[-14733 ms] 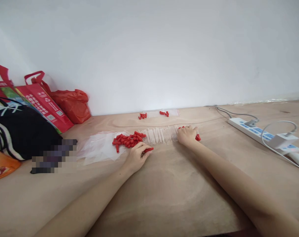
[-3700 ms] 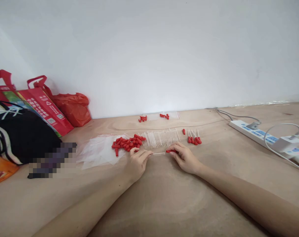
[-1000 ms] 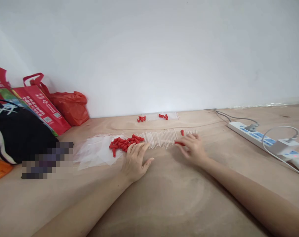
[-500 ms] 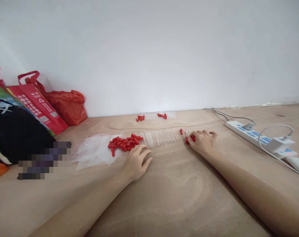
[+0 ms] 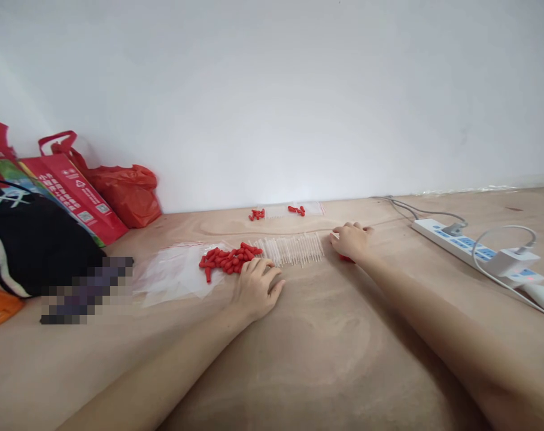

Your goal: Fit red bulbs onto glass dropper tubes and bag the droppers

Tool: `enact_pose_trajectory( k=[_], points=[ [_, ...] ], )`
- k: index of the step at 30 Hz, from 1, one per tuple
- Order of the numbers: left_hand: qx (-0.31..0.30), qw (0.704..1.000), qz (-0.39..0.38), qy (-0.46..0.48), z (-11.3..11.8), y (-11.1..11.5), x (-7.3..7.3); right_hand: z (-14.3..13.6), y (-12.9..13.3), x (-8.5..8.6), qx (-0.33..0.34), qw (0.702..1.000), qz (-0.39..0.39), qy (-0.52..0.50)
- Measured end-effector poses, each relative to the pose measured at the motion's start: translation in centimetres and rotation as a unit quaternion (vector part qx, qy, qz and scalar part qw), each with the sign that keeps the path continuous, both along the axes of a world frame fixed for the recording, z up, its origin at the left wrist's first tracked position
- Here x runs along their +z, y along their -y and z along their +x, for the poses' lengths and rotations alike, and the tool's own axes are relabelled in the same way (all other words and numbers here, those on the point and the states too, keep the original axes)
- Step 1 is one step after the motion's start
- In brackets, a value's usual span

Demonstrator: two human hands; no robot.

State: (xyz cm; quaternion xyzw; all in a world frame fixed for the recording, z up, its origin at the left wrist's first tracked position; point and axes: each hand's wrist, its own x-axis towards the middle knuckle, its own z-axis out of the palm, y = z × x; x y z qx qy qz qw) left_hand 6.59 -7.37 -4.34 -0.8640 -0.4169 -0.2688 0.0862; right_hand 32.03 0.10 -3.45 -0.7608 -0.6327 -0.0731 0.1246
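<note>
A heap of red rubber bulbs [image 5: 227,260], like dropper bulbs, lies partly on clear plastic bags [image 5: 175,272]. To its right runs a row of thin whitish tubes [image 5: 294,249] laid side by side. My left hand [image 5: 259,288] rests by the heap's near right edge, fingers spread and slightly bent, holding nothing. Beyond the row's right end, my right hand [image 5: 351,241] reaches down with fingers bent together; what they hold, if anything, is hidden. Some red [image 5: 345,258] shows beneath its palm.
Near the wall lies a clear bag [image 5: 314,209] with small groups of red bulbs [image 5: 256,214] beside and on it. A white power strip [image 5: 455,239] with plugs and cables stands right. At left are red bags [image 5: 125,194] and a black bag [image 5: 42,245].
My right hand has moved slightly left and away from me, covering the red bulb that lay apart there. My left hand appears slightly farther right, fingers still spread; the view has shifted a little.
</note>
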Motion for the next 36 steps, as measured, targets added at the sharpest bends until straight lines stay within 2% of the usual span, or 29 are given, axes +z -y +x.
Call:
enact_pose_trajectory(
  k=[4,8,13,17,21,27,32,36],
  points=[
    [0.011,1.000,0.015,-0.011,2.8,-1.2,-0.1,-0.5,-1.4,0.0,-0.006,0.998,-0.057,0.014],
    [0.077,0.997,0.017,-0.005,5.1,-3.6,0.2,-0.7,-1.6,-0.2,0.003,0.999,-0.047,0.010],
    [0.192,0.980,-0.043,-0.013,6.0,-6.7,1.2,-1.0,-1.6,-0.5,0.013,1.000,-0.021,-0.013],
    [0.241,0.966,-0.091,-0.032,6.4,-7.7,1.3,-1.5,-1.0,-0.3,-0.010,0.999,0.020,-0.047],
    [0.253,0.962,-0.098,-0.036,6.9,-7.7,1.2,-1.9,0.2,-0.3,0.026,0.993,0.077,-0.084],
    [0.275,0.953,-0.122,-0.034,8.0,-8.0,1.7,-2.1,2.5,-1.4,0.116,0.970,0.160,-0.140],
    [0.270,0.952,-0.144,0.001,8.4,-8.3,2.0,-2.5,4.2,-2.0,0.173,0.934,0.212,-0.231],
    [0.208,0.963,-0.162,0.060,6.8,-7.7,3.2,-2.9,5.2,-2.2,0.230,0.885,0.233,-0.331]
  ],
)
